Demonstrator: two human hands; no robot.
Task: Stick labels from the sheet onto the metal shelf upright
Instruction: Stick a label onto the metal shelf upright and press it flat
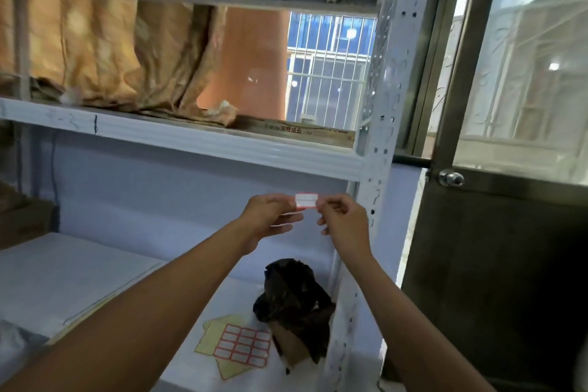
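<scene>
1. The label sheet (243, 347), red-bordered labels on yellow backing, lies flat on the lower shelf (79, 270)
2. Both arms reach forward; the left hand (267, 216) and right hand (345, 223) each pinch one end of a white, red-edged label (306, 201), held level
3. The perforated white upright (378, 137) stands just right of it

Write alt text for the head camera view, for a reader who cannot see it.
A person's left hand and right hand pinch a small red-bordered label by its ends, beside a white metal shelf upright. Below, the label sheet lies on the lower shelf next to a dark crumpled bag.
</scene>
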